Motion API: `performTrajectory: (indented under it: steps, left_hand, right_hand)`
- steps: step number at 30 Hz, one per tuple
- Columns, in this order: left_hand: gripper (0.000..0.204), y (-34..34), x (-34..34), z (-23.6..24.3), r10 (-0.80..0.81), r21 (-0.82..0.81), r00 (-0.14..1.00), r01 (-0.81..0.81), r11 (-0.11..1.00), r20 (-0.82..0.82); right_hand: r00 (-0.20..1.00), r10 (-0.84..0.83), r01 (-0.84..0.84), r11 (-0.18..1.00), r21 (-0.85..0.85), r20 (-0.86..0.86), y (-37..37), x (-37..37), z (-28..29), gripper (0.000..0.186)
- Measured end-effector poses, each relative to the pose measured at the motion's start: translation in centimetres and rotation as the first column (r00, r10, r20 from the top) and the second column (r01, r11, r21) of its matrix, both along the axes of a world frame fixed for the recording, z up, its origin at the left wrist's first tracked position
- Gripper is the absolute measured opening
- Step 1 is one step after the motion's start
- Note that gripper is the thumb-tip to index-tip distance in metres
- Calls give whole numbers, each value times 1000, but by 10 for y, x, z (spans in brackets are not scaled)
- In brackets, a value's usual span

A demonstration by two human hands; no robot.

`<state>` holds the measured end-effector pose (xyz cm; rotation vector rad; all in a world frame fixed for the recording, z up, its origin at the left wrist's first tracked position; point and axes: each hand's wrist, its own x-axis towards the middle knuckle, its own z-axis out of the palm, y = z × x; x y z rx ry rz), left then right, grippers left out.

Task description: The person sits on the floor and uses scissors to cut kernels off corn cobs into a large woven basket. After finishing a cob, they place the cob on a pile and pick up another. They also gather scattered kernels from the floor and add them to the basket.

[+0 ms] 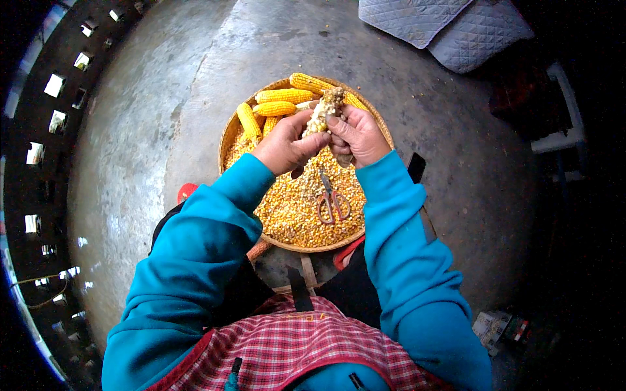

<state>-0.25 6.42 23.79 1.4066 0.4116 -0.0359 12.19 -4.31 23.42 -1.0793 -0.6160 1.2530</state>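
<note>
Above a round woven basket (229, 135), both my hands grip one pale corn cob (319, 118) with whitish kernels and a brownish, bare-looking tip. My left hand (287, 142) closes on its lower left side, thumb pointing right. On the other side, my right hand (359, 133) holds it with the thumb pressed against the kernels. Loose yellow and cream corn kernels (287, 208) fill most of the basket. Scissors with red handles (334, 206) lie on the kernels below my hands. Several whole yellow corn cobs (276, 109) rest at the basket's far side.
Grey concrete floor (163, 98) surrounds the basket. A quilted grey pad (450, 29) lies at the far right. Along the left runs a dark wall with square openings (55, 85). Papers or packets (493, 329) lie at the lower right. My knees flank the basket's near edge.
</note>
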Motion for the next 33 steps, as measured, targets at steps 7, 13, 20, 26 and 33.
performTrajectory:
  steps: [7,13,20,26,33]
  left_hand:
    - [49,-3,4,-22,32,344,960,-131,930,279]
    - [51,1,0,1,-80,208,988,51,977,130]
    - [51,5,-8,10,-136,-162,988,145,976,69]
    - [53,1,-3,2,-84,-89,982,100,991,168]
    - [49,1,0,0,-112,27,986,109,994,126]
  right_hand:
    - [952,-120,107,992,62,281,12,-11,-6,34]
    - [993,11,-17,999,49,120,5,-5,-4,40]
    - [998,55,-54,997,53,-27,0,-5,-2,38]
    - [1000,19,-20,995,96,6,3,-6,0,43]
    - [991,49,-50,999,0,125,2,-4,4,46]
